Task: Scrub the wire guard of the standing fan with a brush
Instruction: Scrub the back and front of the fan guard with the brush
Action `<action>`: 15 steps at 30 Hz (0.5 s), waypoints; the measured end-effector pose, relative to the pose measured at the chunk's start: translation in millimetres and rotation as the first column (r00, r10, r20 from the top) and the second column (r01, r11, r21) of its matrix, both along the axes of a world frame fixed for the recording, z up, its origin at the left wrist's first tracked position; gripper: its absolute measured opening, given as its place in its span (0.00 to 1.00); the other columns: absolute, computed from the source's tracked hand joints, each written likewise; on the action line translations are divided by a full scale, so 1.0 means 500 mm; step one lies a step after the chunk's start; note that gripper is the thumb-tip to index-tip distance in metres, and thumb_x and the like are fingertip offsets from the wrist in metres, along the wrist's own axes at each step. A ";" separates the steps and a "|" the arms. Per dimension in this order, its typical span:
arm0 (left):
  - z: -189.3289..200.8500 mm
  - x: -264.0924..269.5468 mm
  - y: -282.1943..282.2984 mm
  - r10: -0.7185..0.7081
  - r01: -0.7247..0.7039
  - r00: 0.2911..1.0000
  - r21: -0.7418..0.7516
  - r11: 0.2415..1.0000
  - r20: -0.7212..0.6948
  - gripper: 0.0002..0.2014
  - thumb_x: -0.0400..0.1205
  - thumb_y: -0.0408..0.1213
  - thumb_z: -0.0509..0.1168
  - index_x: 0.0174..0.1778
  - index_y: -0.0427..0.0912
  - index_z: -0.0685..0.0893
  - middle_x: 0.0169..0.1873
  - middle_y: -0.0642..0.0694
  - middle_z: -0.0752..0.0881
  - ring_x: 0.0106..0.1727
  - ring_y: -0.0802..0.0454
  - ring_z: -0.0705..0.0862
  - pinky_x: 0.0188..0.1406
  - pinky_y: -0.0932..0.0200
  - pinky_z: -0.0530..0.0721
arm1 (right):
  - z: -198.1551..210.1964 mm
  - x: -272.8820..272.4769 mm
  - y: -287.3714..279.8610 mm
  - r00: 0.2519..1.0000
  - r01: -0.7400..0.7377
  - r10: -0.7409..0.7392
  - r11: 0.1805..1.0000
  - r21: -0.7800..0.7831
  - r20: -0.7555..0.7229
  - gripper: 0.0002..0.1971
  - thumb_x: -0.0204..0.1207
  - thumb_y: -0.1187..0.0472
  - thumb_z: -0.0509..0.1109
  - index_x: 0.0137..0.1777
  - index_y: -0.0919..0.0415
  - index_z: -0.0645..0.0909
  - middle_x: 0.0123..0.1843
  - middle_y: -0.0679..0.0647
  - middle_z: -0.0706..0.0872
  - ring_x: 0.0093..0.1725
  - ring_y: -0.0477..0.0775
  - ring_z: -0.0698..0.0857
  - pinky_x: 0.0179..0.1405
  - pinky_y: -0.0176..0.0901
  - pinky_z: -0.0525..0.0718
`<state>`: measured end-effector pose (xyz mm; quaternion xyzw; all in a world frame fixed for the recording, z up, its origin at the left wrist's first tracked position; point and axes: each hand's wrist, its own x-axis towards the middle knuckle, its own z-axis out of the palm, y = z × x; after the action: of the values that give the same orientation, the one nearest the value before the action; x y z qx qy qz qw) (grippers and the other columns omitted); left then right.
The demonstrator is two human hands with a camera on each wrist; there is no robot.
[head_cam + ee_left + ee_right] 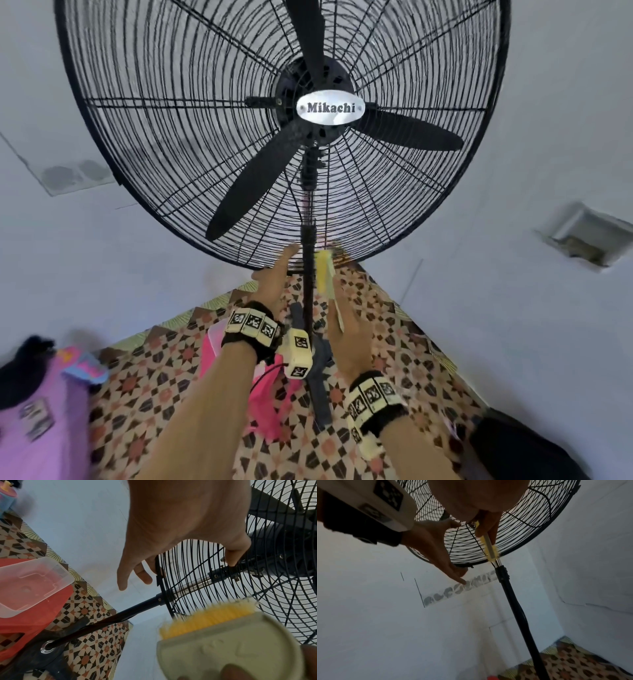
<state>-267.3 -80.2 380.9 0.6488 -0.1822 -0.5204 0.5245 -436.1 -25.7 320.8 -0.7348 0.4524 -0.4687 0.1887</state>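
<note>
The black standing fan's round wire guard (191, 113) fills the upper head view, its blades still behind a "Mikachi" badge. My left hand (274, 277) holds the guard's bottom rim (158, 577): the thumb (231, 557) presses on the wires, the other fingers (458, 573) curl at the rim. My right hand (349, 339) grips a cream-handled brush (231, 642). Its yellow bristles (322, 270) lie against the lowest wires, just right of the fan pole (308, 294).
The fan stands in a white-walled corner on a patterned floor (164, 363). A clear plastic tub (32, 582) sits on a red stool (34, 616) beside the fan base. Pink cloth (37, 421) lies at the left, a black object (520, 452) at the right.
</note>
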 end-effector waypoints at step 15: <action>-0.007 0.002 0.003 0.000 0.000 0.999 0.018 1.000 -0.041 0.80 0.55 0.78 0.79 0.91 0.46 0.38 0.79 0.59 0.60 0.71 0.42 0.84 0.77 0.23 0.72 | -0.069 0.039 -0.001 0.984 0.176 -0.176 0.980 0.093 -0.006 0.26 0.90 0.45 0.55 0.86 0.49 0.67 0.36 0.48 0.84 0.29 0.48 0.78 0.36 0.44 0.79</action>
<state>-266.4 -78.8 377.1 0.6429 -0.1667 -0.5351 0.5221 -416.7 -26.4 286.2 -0.6818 0.5368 -0.4628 0.1812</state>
